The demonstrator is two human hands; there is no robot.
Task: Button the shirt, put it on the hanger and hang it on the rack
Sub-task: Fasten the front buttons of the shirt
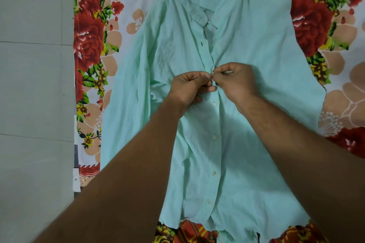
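Note:
A mint green shirt (246,49) lies flat, front side up, on a flowered bedsheet, its collar away from me. My left hand (187,87) and my right hand (235,81) meet at the placket around mid-chest, each pinching an edge of the fabric at a button. Several white buttons (214,137) below my hands sit closed down the placket. Above my hands the front stays parted up to the collar, with a dark buttonhole (201,44) showing. No hanger or rack is in sight.
The flowered bedsheet (92,45) with red roses covers the bed under the shirt. Pale floor tiles (33,85) run along the left side beyond the bed's edge.

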